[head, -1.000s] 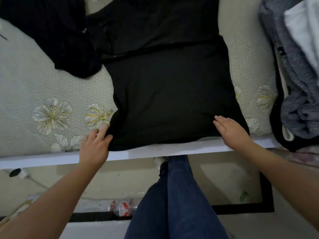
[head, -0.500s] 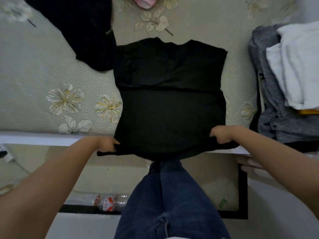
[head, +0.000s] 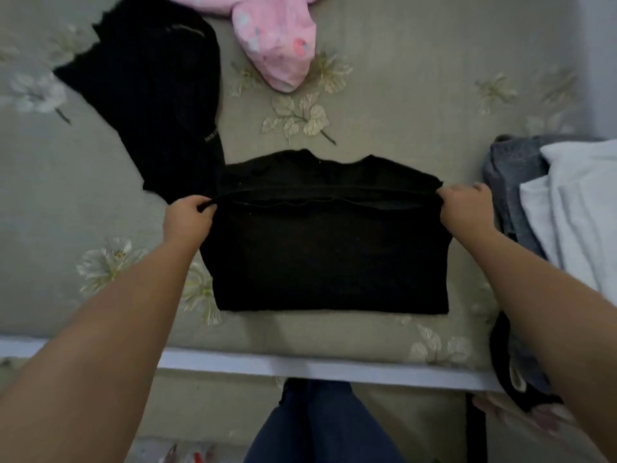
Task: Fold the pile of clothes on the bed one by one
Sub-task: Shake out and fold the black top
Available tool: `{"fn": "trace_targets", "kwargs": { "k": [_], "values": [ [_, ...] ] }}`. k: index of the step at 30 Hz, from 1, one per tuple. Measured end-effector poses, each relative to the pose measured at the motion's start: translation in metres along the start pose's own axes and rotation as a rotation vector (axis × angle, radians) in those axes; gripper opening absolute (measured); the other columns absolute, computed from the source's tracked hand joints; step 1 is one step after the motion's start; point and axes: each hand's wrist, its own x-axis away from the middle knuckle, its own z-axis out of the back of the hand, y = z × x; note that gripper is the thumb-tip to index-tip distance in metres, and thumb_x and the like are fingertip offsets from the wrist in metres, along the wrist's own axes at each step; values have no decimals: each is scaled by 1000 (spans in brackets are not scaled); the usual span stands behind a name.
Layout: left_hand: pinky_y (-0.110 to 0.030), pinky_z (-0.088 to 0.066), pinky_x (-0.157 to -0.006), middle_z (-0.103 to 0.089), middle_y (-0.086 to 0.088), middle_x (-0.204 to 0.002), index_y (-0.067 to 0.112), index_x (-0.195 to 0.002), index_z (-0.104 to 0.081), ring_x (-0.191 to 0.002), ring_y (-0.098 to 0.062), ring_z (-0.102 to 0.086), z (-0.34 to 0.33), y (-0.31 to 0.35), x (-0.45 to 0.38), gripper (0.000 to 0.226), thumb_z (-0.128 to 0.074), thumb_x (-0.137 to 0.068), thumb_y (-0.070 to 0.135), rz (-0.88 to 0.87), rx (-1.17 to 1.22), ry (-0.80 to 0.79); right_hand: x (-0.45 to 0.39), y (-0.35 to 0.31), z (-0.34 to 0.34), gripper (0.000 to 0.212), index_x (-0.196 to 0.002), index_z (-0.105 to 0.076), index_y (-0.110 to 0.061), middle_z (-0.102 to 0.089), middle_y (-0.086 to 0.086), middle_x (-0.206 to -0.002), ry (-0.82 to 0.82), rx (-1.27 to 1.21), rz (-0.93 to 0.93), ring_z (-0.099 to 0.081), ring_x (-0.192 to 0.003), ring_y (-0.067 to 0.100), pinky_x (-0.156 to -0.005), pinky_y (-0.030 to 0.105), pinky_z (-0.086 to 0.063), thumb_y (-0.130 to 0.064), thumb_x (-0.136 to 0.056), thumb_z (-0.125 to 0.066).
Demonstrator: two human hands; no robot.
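Both hands pinch corners of the black shirt (head: 329, 248) mid-bed (head: 384, 105): left hand (head: 188, 217) on the left corner, right hand (head: 465, 208) on the right. Soft, light, floppy stuff, so corner grips look best for folding.

— What's lying nearest?
— A black shirt (head: 329, 255) is lying flat, its near half doubled over, collar pointing far.
— And beyond?
— Another black garment (head: 150, 95) is sprawling far left, a pink one (head: 280, 45) farther back.
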Motion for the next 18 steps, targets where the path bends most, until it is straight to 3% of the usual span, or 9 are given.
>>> {"fn": "trace_targets", "kwargs": {
  "k": [5, 11, 14, 16, 18],
  "values": [
    [-33, -38, -67, -64, -21, -98, 3, -104, -63, -92, -36, -57, -17, 27, -55, 26, -47, -94, 20, 33, -197, 73, -73, 4, -9, 21, -96, -63, 1, -64, 22, -96, -62, 48, -43, -58, -93, 34, -106, 44, -18, 1, -80, -50],
    [-33, -36, -59, -62, -23, -87, -2, -87, -60, -80, -34, -57, -59, 35, -118, 26, -46, -94, 19, 4, -353, 93, -135, -1, -40, 21, -94, -60, -6, -64, 14, -99, -129, 71, -108, -50, -107, 29, -108, 61, 0, -2, -81, -43],
    [-41, -40, -77, -62, -24, -98, -2, -93, -60, -94, -36, -56, -81, 30, -138, 22, -47, -93, 16, -138, -486, 123, -144, -5, -70, 23, -101, -58, 1, -59, 24, -107, -65, 4, -184, -46, -113, 33, -106, 64, -3, -2, -84, -43],
    [-48, -27, -101, -49, -25, -129, -1, -119, -52, -124, -36, -41, -96, 28, -138, 31, -47, -92, 14, -176, -487, 125, -138, -11, -86, 30, -112, -53, 7, -51, 30, -118, 12, -117, -277, -40, -121, 38, -106, 64, -3, -1, -85, -43],
    [-53, -14, -108, -33, -27, -143, -1, -131, -43, -136, -39, -24, -110, 28, -123, 43, -48, -91, 12, -243, -449, 105, -123, -16, -100, 41, -128, -43, 3, -39, 26, -136, 67, -220, -337, -25, -135, 36, -107, 63, 0, -5, -88, -43]
  ]
}}
